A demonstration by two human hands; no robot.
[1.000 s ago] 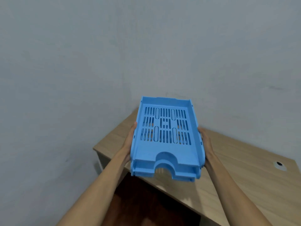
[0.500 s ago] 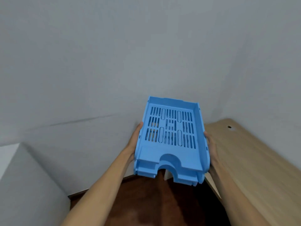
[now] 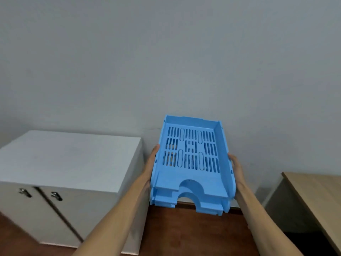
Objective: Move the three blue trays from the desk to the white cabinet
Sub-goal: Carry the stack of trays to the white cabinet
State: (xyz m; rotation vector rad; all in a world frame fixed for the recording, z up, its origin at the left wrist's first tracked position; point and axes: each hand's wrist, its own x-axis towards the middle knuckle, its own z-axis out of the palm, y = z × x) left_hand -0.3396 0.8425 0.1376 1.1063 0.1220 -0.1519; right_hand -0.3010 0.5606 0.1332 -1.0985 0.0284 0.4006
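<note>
- You have no readable text, label, brand, number or sign in view.
- The trays point(image 3: 191, 163) you hold show only moulded slots, no lettering.
- The cabinet point(image 3: 70, 156) doors carry two small metal fittings, too blurred to read.

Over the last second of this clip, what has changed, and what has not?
The view swung left: the desk slid from under the stack of blue trays to the right edge, and the white cabinet came into view on the left. The stack now hangs over the floor between them, not yet on the cabinet. Unchanged: the left hand and right hand grip the stack's sides, nothing let go.
</note>
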